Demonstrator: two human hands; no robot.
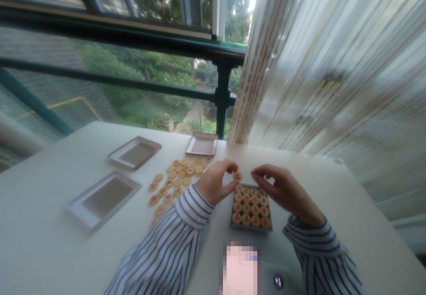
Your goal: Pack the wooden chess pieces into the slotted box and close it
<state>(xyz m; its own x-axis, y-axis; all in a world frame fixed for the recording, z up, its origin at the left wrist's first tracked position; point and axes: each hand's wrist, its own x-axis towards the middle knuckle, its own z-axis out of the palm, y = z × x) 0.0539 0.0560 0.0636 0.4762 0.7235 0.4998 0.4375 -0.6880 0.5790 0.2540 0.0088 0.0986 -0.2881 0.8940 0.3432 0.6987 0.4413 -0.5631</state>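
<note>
My left hand (pixel 216 182) pinches a round wooden Chinese chess piece (pixel 237 176) with a red character on it, between thumb and fingers. It is just above the far left corner of a small square tray (pixel 252 229). Rows of wooden pieces (pixel 246 208) with red characters sit in this tray; a few at the far side look darker marked. My right hand (pixel 282 187) hovers over the tray's far right corner, thumb and fingertips drawn together, with nothing visible in them. Loose pieces (pixel 178 182) lie spread left of my left hand, some plain side up, some partly hidden by my sleeve.
Two shallow rectangular trays (pixel 135 153), (pixel 103 199) lie on the left of the white table (pixel 43 224). Another tray (pixel 202 144) lies at the far edge. A green railing (pixel 222 95) and window stand behind, with a striped curtain (pixel 316 64) at right. A blurred-out object (pixel 240 268) is in front.
</note>
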